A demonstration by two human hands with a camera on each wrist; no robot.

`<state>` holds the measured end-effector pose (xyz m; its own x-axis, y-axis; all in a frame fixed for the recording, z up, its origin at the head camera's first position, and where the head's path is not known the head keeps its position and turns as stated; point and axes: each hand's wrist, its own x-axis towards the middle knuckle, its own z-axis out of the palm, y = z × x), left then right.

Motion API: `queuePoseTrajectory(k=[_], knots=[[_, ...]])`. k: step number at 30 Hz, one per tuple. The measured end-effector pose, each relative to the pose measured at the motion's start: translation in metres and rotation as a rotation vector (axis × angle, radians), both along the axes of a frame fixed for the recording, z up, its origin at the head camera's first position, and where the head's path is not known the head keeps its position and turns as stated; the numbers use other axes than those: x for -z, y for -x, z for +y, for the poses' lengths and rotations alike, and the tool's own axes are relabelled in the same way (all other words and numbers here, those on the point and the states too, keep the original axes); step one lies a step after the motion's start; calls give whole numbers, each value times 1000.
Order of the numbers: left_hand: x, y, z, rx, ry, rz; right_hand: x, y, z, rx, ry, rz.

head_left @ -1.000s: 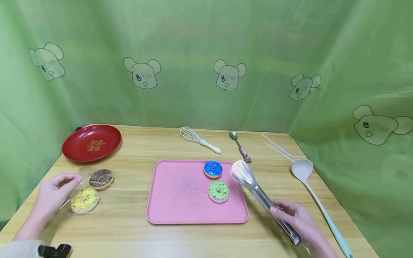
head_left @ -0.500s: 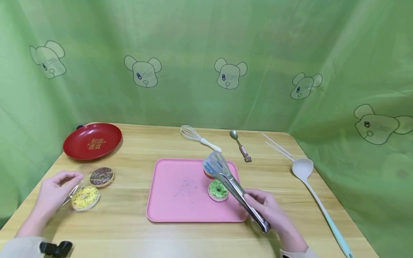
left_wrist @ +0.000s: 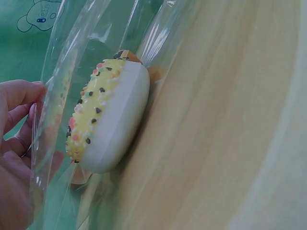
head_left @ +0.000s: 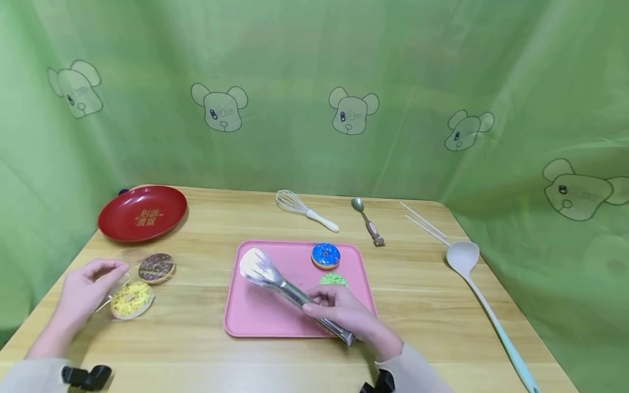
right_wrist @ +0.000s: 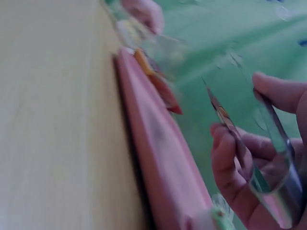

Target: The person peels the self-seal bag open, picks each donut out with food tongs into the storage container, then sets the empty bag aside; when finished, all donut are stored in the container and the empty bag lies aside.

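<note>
My left hand (head_left: 85, 286) pinches the edge of a clear plastic bag (left_wrist: 156, 31) at the table's left. Inside the bag lie a yellow sprinkled donut (head_left: 123, 307) and a chocolate donut (head_left: 156, 267). My right hand (head_left: 344, 314) grips metal tongs (head_left: 291, 292) by the middle, their pale tips pointing up-left over the left half of the pink tray (head_left: 245, 325). In the right wrist view the tongs' arms are spread apart with nothing between them. On the tray's right side sit a blue donut (head_left: 319, 258) and a green donut (head_left: 334, 279), the latter partly hidden behind my right hand.
A red plate (head_left: 118, 218) stands at the back left. Along the back lie a white whisk (head_left: 319, 219) and a small spoon (head_left: 368, 221). Two thin white sticks (head_left: 426, 224) and a long-handled ladle (head_left: 496, 322) lie at the right. A green curtain (head_left: 295, 158) encloses the table.
My right hand has carried the tongs leftward from the tray's right edge, past the blue donut, to over its left half. My left hand stays at the bag.
</note>
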<state>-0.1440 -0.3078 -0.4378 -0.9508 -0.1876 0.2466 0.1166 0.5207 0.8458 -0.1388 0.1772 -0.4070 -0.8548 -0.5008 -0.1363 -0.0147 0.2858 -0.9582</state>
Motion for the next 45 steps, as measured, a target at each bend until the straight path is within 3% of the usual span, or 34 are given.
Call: queuePoseTrajectory(k=[13, 19, 27, 36, 45], knots=[[-1, 2, 1, 2, -7, 1, 7, 18, -67, -3, -379, 320], [-1, 1, 2, 6, 8, 8, 4, 22, -88, -30, -447, 347], [-2, 2, 5, 3, 15, 12, 3, 40, -118, -44, -334, 210], [2, 4, 12, 6, 10, 52, -2, 51, -148, -2, -347, 65], [4, 2, 8, 0, 24, 62, -2, 53, -180, 65, -189, -228]])
